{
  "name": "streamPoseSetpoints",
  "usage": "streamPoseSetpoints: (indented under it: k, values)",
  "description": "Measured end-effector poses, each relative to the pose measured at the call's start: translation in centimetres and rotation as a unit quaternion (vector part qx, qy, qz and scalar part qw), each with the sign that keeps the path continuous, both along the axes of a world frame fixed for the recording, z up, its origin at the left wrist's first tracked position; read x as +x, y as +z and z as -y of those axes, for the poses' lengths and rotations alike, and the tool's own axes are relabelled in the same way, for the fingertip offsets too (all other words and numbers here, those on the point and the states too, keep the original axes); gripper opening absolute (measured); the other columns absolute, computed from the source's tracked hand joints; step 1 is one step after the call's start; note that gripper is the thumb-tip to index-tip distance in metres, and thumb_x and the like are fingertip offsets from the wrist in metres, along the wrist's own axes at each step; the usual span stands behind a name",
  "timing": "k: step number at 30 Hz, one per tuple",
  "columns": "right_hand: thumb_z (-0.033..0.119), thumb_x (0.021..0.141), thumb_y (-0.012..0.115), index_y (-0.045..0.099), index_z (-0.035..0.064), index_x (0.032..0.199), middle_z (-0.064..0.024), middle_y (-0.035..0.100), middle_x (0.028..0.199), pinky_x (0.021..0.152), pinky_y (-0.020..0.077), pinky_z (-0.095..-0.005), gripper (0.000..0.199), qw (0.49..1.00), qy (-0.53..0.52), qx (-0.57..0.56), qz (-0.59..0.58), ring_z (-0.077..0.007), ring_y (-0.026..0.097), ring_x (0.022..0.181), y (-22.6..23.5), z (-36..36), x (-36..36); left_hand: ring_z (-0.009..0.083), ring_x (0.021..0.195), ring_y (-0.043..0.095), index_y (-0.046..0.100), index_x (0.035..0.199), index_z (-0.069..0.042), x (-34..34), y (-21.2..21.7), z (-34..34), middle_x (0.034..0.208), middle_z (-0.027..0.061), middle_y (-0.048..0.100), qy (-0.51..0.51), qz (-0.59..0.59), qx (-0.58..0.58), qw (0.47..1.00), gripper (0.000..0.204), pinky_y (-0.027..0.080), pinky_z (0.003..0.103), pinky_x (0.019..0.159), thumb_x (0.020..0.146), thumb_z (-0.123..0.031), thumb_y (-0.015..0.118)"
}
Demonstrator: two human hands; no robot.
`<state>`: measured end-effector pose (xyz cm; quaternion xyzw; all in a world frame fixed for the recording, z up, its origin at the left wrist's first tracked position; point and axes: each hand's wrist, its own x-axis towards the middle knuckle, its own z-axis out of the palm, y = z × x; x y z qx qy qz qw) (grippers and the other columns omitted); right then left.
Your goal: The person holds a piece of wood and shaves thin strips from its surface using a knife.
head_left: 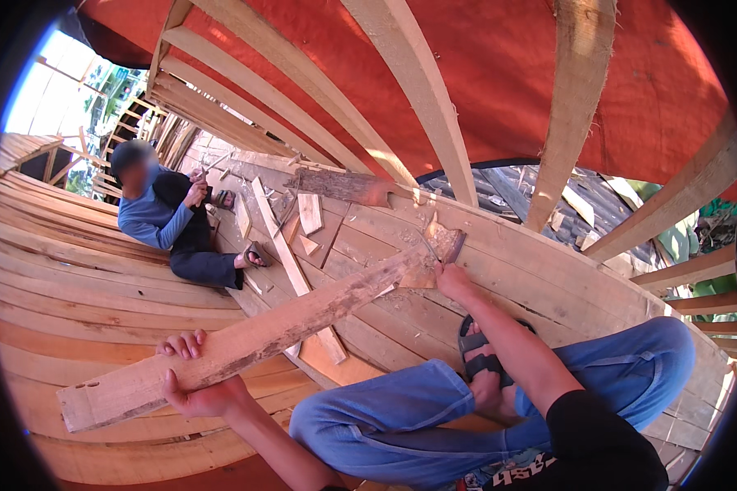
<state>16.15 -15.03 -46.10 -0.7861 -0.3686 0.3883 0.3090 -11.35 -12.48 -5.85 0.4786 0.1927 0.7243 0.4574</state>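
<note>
A long wooden board [278, 327] with a rough, dark-stained edge slants up from the lower left toward the middle. Near its lower end my left hand [196, 380] grips it, fingers over the far edge and thumb on the near side. The board's far end lies by a wooden block [446, 241] on the plank floor. Beside that end my right hand [454, 282] is closed round a thin metal tool [428, 245], seen only as a narrow dark line; its exact kind cannot be made out.
A co-worker [164, 204] in a blue top sits at the left, handling a thin tool. Long strips [291, 262], wood offcuts [309, 213] and shavings lie on the planks. A bark-edged slab [344, 186] rests beyond them. Upright ribs [569, 114] stand along the right before a red tarp [499, 74].
</note>
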Motion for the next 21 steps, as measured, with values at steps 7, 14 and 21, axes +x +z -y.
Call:
streamPoseSetpoints:
  k: [7,14,21]
  values:
    - [0.044,0.101,0.035,0.065,-0.0061,0.099,-0.034,0.063,0.095,0.089,0.0472,-0.0538,0.059,0.999,0.051,-0.001,0.009,-0.0487,0.062,0.095,2.1,0.1,0.4,0.0169,0.074,0.042,0.042,0.097,-0.007,-0.3,0.4,0.9,0.08,0.0048,0.039,0.003,-0.006,0.001,1.0,0.032,0.037,0.036,0.081,0.076,-0.026,0.057]
    - [0.044,0.101,0.034,0.066,-0.0049,0.086,-0.0282,0.066,0.082,0.076,0.0513,-0.0535,0.06,0.995,0.023,0.094,0.014,-0.0469,0.064,0.081,1.5,-0.8,-1.5,0.0174,0.077,0.044,0.042,0.098,-0.005,-0.8,0.2,0.6,0.082,0.0059,0.041,-0.037,-0.02,0.02,0.999,0.032,0.037,0.037,0.085,0.077,-0.025,0.056]
    - [0.045,0.101,0.034,0.066,-0.0056,0.087,-0.0292,0.065,0.084,0.079,0.0504,-0.0539,0.061,0.997,-0.015,-0.032,-0.063,-0.0484,0.063,0.084,3.3,-1.3,-0.9,0.0175,0.076,0.042,0.042,0.097,-0.005,-0.9,0.0,0.6,0.082,0.0057,0.04,-0.027,-0.021,0.021,0.999,0.032,0.037,0.037,0.086,0.076,-0.025,0.056]
